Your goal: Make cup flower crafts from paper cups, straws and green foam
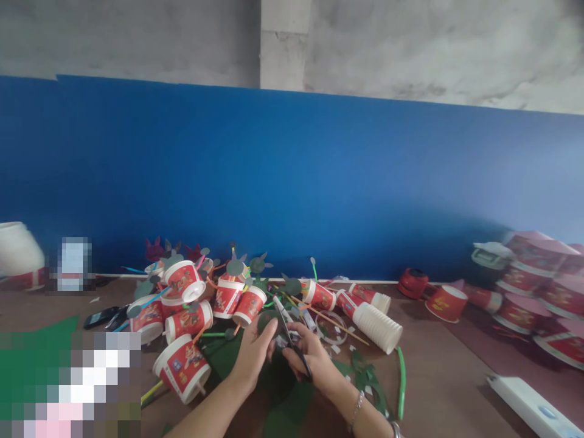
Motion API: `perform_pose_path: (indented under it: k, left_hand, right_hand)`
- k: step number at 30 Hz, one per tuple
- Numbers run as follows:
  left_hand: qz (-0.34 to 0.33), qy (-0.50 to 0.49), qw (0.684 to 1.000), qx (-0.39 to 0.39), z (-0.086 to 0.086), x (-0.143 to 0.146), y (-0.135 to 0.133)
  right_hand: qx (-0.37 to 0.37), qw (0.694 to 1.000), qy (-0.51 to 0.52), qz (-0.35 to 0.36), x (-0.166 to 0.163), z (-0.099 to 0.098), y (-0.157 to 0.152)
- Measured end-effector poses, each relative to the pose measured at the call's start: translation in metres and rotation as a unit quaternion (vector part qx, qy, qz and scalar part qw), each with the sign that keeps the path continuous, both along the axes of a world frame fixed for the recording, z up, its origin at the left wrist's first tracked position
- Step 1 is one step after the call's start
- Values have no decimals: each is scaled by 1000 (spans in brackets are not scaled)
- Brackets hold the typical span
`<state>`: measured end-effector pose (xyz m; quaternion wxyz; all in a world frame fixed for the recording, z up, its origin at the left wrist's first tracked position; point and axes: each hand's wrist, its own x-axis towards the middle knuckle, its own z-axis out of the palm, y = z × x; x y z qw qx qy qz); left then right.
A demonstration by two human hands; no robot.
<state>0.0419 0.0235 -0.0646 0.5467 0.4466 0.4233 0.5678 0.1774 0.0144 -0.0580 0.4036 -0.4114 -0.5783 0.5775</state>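
Low in the middle of the head view, my left hand (250,351) pinches a small dark green paper piece (268,320) with a rounded edge. My right hand (316,356) is closed around a pair of scissors (292,337). The blades point up and away, close beside the paper; whether they touch it I cannot tell. Beneath both hands lies dark green paper (287,407). Left of them is a heap of red and white paper cups (185,359) with coloured straws and paper cut-outs attached. On the right, a nested stack of paper cups (378,328) lies on its side.
Green paper scraps (371,380), white bits and a green straw (401,383) lie right of my hands. A red roll (413,283) and large red tubs (522,313) stand farther right. A long white box (538,404) is at the right front. A blue panel (292,182) backs the table.
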Motion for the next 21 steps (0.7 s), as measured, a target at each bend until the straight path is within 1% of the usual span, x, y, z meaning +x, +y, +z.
perform_pose_path:
  k: [5,11,15,21]
  left_hand:
    - [-23,16,999,15,2,1,-1]
    - [-38,16,999,12,1,0,0]
    - [-40,12,999,9,1,0,0]
    - [-41,6,999,3,3,-1,-1]
  right_hand:
    - [3,1000,10,13,1,-5,2]
    - [9,999,34,14,0,-14,4]
    - [1,1000,23,-1,-1,-12,2]
    - [-5,1000,12,3,1,-6,0]
